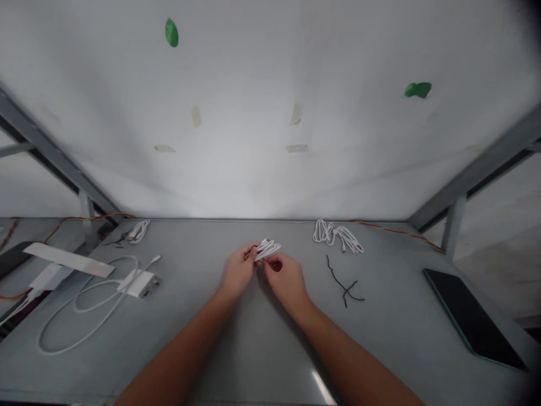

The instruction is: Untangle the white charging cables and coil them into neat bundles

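Both my hands meet at the middle of the grey table (pixel 262 349). My left hand (pixel 237 270) pinches one end of a small coiled white cable (pixel 267 248). My right hand (pixel 287 279) is closed on the same coil from the right, fingers curled under it. The coil is held just above the table surface. A thin dark wire tie seems to sit at the coil between my fingers, though it is too small to be sure.
Another bundled white cable (pixel 338 235) lies at the back right, with loose black twist ties (pixel 344 282) nearer me. A dark tablet (pixel 473 318) lies far right. At left are a white charger with a long looped cable (pixel 105 293), a small coiled cable (pixel 137 231) and a white strip (pixel 70 259).
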### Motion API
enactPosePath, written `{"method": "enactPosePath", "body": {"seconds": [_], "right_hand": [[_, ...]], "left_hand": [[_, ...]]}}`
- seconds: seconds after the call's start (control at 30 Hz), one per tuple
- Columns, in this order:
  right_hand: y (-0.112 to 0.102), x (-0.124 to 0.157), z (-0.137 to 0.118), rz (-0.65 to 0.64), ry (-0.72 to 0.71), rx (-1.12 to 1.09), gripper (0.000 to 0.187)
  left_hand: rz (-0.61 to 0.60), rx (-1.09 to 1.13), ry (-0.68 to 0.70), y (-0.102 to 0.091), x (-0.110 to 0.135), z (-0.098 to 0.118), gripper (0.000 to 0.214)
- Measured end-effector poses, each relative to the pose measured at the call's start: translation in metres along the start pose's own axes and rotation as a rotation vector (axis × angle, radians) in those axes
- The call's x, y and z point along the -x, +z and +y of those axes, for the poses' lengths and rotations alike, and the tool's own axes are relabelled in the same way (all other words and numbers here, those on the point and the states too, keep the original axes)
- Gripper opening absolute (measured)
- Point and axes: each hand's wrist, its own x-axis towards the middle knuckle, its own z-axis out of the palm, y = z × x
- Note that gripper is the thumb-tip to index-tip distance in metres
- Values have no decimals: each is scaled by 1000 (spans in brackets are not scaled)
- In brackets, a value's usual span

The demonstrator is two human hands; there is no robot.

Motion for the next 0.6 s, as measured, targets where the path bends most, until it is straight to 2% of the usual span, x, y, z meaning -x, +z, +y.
{"method": "enactPosePath", "body": {"seconds": [0.13, 0.27, 0.43, 0.6], "right_hand": [[3, 7, -1, -15, -287, 438, 11], [1, 6, 2, -13, -576, 647, 17], [-5, -2, 6, -18, -809, 607, 24], [-7, -5, 6, -24, -832, 517, 22]], "left_hand": [[4, -188, 8, -4, 4, 8, 35], [23, -443, 98, -8, 8, 19, 31], [4, -644, 175, -8, 16, 27, 32], [-69, -651, 140, -11, 18, 33, 32]]}}
